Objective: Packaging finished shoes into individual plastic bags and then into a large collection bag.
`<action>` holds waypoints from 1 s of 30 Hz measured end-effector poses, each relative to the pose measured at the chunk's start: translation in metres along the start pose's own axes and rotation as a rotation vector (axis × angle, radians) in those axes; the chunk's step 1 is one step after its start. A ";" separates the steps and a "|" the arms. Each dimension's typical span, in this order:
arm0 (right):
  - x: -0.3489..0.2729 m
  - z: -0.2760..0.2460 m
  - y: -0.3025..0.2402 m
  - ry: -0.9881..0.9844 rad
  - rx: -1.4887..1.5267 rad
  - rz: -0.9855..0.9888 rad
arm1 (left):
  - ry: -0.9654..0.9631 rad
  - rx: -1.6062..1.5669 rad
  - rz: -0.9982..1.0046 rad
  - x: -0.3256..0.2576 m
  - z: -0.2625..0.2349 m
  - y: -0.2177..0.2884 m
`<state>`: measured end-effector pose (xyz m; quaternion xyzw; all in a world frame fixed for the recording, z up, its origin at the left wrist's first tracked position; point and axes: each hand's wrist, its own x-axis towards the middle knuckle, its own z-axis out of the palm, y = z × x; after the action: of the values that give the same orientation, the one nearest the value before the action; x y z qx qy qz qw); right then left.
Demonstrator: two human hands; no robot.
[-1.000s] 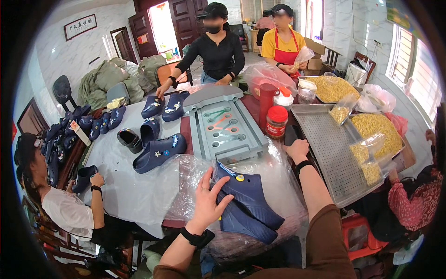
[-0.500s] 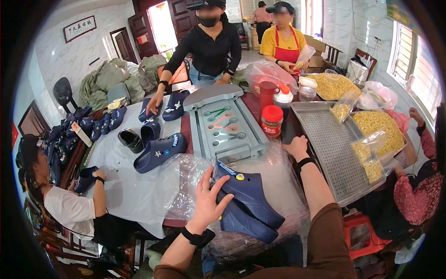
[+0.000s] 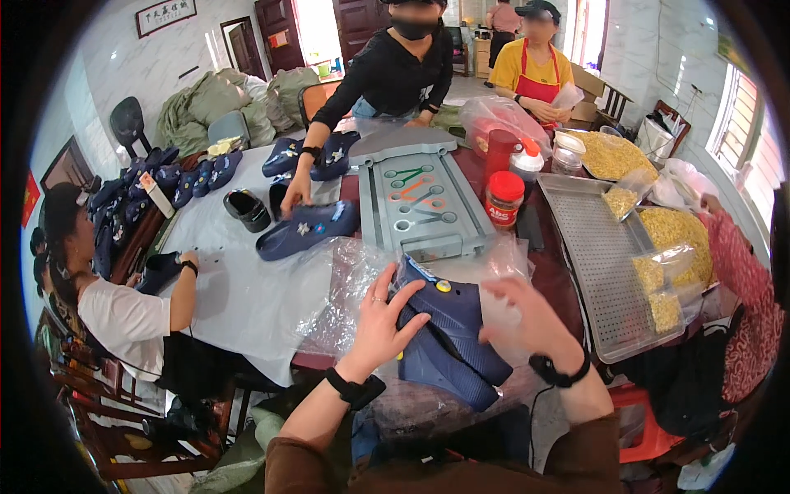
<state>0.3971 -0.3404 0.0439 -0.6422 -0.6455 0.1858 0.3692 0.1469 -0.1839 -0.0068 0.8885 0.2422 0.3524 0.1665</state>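
Observation:
A pair of navy clogs (image 3: 461,337), pressed together, lies in front of me on clear plastic film. A small yellow charm shows on one of them. My left hand (image 3: 385,329) rests against the left side of the clogs with its fingers spread, not wrapped round them. At their right side is my right hand (image 3: 535,321), a little blurred. Its fingers and thumb stand apart, and I see nothing held in them. Crumpled clear plastic (image 3: 350,276) spreads left of the clogs.
Beyond the clogs stands a grey folding step stool (image 3: 378,210), beside a red-lidded jar (image 3: 504,200). Perforated metal tray (image 3: 592,255) is at right. A co-worker's hand (image 3: 298,193) touches another navy clog (image 3: 309,230). At left, another person holds a clog (image 3: 156,272).
My right hand has moved from the table near the jar to the clogs' right side. My left hand stays on them. The co-worker across has reached toward a nearer clog.

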 end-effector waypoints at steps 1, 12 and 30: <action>-0.015 0.003 -0.017 -0.062 -0.025 -0.025 | 0.002 -0.005 -0.009 -0.001 0.001 -0.002; -0.063 0.077 -0.045 0.071 -0.222 0.142 | 0.051 -0.214 -0.130 -0.003 -0.006 -0.009; -0.062 0.064 -0.024 0.071 -0.227 0.222 | 0.112 -0.516 -0.268 -0.021 -0.014 -0.020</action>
<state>0.3287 -0.3879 0.0041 -0.7533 -0.5740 0.1284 0.2943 0.1171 -0.1766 -0.0177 0.7560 0.2684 0.4258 0.4184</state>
